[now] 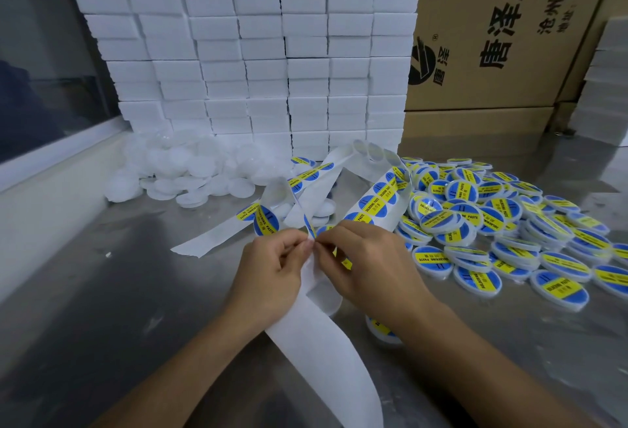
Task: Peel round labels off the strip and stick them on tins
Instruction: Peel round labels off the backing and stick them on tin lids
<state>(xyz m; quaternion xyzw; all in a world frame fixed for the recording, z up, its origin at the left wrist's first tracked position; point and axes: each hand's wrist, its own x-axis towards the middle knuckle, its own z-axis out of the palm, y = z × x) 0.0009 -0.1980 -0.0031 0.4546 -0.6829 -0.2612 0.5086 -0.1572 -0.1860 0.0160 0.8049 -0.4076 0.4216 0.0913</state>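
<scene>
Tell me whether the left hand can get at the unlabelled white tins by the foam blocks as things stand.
Probably not right now. The left hand is pinching the label strip together with the right hand. The path across the table to the white tins looks free, so it likely could after letting go.

Labelled tins (503, 233) right on table (102, 291); unlabelled tins (190, 172) left (boxes (258, 53) behind)

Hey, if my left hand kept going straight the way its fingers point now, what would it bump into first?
Your left hand points right, toward your right hand. Both pinch the label strip at the same spot, so the left fingertips would likely meet the right hand's fingertips almost at once. They look nearly touching, though depth is unclear.
</scene>
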